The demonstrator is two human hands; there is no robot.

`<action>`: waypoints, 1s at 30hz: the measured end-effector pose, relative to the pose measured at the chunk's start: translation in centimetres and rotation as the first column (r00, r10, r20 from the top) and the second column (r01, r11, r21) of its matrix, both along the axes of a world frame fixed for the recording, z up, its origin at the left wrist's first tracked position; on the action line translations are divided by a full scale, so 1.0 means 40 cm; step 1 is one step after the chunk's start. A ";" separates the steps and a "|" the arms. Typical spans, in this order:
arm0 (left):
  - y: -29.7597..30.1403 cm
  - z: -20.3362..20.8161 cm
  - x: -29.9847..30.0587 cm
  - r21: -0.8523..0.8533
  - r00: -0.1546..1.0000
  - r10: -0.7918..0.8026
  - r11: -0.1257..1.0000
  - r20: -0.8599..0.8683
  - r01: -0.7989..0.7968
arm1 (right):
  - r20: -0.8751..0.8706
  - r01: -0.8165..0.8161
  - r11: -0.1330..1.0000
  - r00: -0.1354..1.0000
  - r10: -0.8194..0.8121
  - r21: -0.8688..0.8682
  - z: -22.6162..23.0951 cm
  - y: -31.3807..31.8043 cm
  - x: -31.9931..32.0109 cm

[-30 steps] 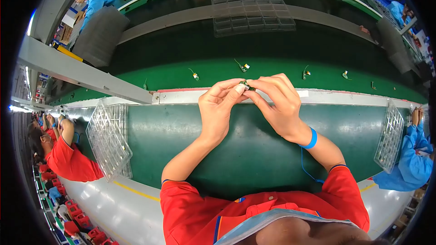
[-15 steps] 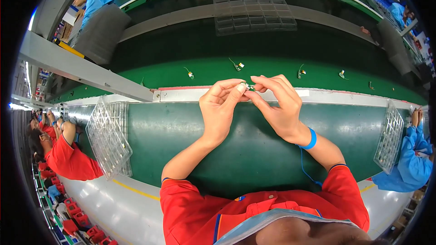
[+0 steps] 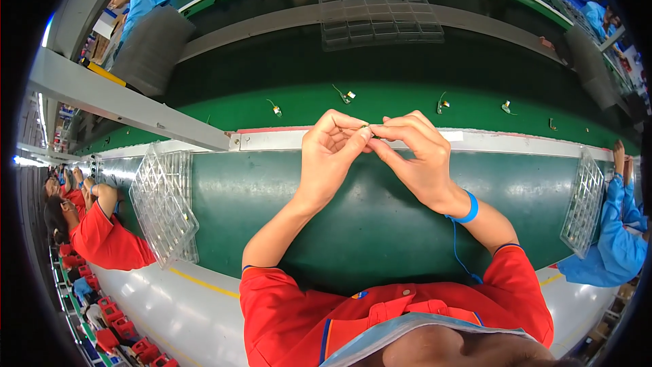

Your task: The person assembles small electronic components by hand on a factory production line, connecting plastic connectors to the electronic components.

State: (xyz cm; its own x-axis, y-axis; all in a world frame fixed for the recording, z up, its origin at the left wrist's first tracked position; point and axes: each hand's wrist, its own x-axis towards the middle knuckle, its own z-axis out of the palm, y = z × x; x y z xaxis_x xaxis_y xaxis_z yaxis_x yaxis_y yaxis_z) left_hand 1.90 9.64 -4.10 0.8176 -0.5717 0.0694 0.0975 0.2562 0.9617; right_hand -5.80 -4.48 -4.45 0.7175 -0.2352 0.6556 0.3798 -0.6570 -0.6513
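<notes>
My left hand (image 3: 331, 160) and my right hand (image 3: 422, 163) meet over the near edge of the green belt. Between their thumbs and fingertips is a small electronic part (image 3: 367, 128), greenish and mostly covered by the fingers. Both hands are closed in a pinch on it. A blue wrist strap (image 3: 466, 207) with a thin cord circles my right wrist. Beyond my hands, small circuit boards with thin wires lie spaced along the belt, among them one board (image 3: 348, 97) just past my left fingers and another board (image 3: 443, 105) past my right.
A green worktop (image 3: 367, 231) lies under my forearms. Clear plastic compartment trays (image 3: 163, 207) lean at the left, and another tray (image 3: 583, 204) stands at the right. A compartment tray (image 3: 380, 17) sits across the belt. A metal beam (image 3: 136, 105) slants in from the left; co-workers sit on both sides.
The boards on the belt have shifted slightly to the left. My fingertips have drawn closer around the part, so less of it shows.
</notes>
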 end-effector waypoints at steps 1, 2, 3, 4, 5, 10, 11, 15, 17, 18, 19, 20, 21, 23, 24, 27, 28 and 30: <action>0.000 0.001 0.004 0.017 1.000 -0.022 1.000 0.002 0.022 | 0.001 -0.001 1.000 1.000 0.001 -0.001 0.001 -0.004 0.001; 0.001 0.002 0.006 0.036 0.999 -0.046 0.998 0.002 0.046 | 0.001 -0.006 1.000 1.000 0.006 -0.009 0.001 -0.005 0.000; 0.001 0.000 0.008 0.036 0.999 -0.045 0.998 0.002 0.045 | 0.002 -0.011 1.000 1.000 0.011 -0.016 0.002 -0.006 0.000; 0.002 -0.004 0.009 0.023 0.998 -0.059 0.998 0.014 0.059 | 0.002 -0.012 1.000 1.000 0.012 -0.017 0.005 -0.006 0.000; 0.008 -0.009 0.011 0.013 0.997 -0.066 0.998 0.027 0.066 | -0.036 -0.013 1.000 0.999 0.013 0.012 0.008 -0.003 0.002; 0.001 -0.074 0.019 0.066 0.977 -0.061 0.997 0.205 0.048 | -0.323 0.007 0.934 0.939 0.117 0.357 -0.013 -0.022 0.007; -0.006 -0.071 0.020 0.136 0.925 -0.066 0.991 0.375 0.016 | -0.325 -0.026 0.981 0.941 0.088 0.190 -0.014 -0.046 0.004; 0.015 -0.058 0.048 0.353 0.868 -0.160 0.935 0.470 -0.019 | -0.302 -0.117 0.990 0.949 0.089 -0.074 -0.031 -0.042 0.019; 0.025 -0.056 0.065 0.395 0.820 -0.198 0.918 0.537 -0.037 | -0.292 -0.121 0.989 0.952 0.092 -0.085 -0.044 -0.036 0.031; 0.028 -0.055 0.074 0.432 0.764 -0.236 0.900 0.601 -0.062 | -0.279 -0.128 0.987 0.955 0.097 -0.098 -0.046 -0.034 0.034; 0.032 -0.050 0.085 0.434 0.763 -0.242 0.899 0.599 -0.056 | -0.277 -0.143 0.982 0.955 0.105 -0.121 -0.043 -0.033 0.031; 0.036 -0.044 0.094 0.475 0.818 -0.272 0.880 0.506 -0.001 | -0.280 -0.139 0.983 0.955 0.101 -0.119 -0.047 -0.031 0.031; 0.037 -0.037 0.105 0.510 0.863 -0.299 0.859 0.407 0.057 | -0.252 -0.120 0.981 0.965 0.078 -0.154 -0.053 -0.029 0.031; 0.034 -0.054 0.142 0.479 0.909 -0.295 0.869 0.296 0.126 | -0.223 -0.093 0.978 0.973 0.050 -0.185 -0.062 -0.034 0.030; 0.037 -0.060 0.172 0.496 0.958 -0.216 0.863 0.188 0.097 | -0.225 -0.085 0.972 0.974 0.035 -0.220 -0.062 -0.036 0.034; 0.045 -0.132 0.293 0.613 0.960 0.020 0.766 0.279 -0.194 | -0.261 -0.027 0.974 0.965 -0.034 -0.227 -0.096 -0.047 0.057; 0.036 -0.159 0.323 0.716 0.928 -0.034 0.647 0.371 -0.263 | -0.302 0.028 0.977 0.949 -0.093 -0.211 -0.109 -0.058 0.070; 0.021 -0.200 0.342 0.791 0.890 -0.099 0.509 0.446 -0.340 | -0.337 0.069 0.981 0.933 -0.127 -0.180 -0.121 -0.070 0.084</action>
